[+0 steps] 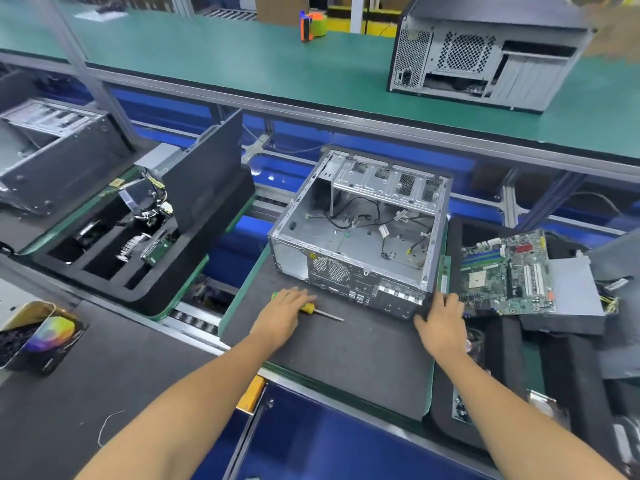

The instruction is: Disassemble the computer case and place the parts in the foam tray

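An open computer case (360, 233), stripped to bare metal with loose cables on its floor, sits on a dark mat (329, 344) just beyond both hands. The right hand (441, 323) touches the case's near right corner, fingers spread and nearly straight against the edge. The left hand (287, 308) lies flat, fingers relaxed, on the yellow handle of a screwdriver (320, 311) whose shaft points toward the right hand. Just beyond the right hand's fingertips, to the right, a green circuit board (509, 271) rests on a grey metal box (571, 296). Well to the left of the left hand, a black foam tray (104, 275) holds parts in its slots, with a dark panel (207, 168) standing upright at its far side. Far ahead of the right hand, another computer case (485, 53) stands on a green bench (207, 57).
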The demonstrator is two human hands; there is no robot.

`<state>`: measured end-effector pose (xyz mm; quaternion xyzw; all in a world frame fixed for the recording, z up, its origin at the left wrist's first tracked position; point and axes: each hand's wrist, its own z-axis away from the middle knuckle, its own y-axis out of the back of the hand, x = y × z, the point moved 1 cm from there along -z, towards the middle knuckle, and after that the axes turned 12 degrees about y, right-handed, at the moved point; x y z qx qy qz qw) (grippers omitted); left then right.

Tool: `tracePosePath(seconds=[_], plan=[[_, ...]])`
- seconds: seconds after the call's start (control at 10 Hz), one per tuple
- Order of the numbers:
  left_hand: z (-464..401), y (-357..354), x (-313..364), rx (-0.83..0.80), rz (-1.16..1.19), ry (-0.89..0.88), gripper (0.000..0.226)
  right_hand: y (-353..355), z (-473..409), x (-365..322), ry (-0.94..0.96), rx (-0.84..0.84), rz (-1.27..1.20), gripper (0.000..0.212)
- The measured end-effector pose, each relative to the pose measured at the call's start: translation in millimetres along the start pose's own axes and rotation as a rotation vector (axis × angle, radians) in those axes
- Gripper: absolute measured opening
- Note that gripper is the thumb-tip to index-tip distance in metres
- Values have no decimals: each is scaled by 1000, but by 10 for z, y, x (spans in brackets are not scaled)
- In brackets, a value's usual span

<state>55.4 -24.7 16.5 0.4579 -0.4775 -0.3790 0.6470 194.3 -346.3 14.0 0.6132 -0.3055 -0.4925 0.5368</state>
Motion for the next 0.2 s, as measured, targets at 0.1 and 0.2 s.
tracePosePath(seconds=[0.1, 0.2], plan=[[188, 68, -164, 83, 104, 9, 54, -79, 236, -117, 29, -12, 37, 59], [501, 74, -407, 169, 117, 82, 38, -250, 487, -263, 6, -4, 34, 54]])
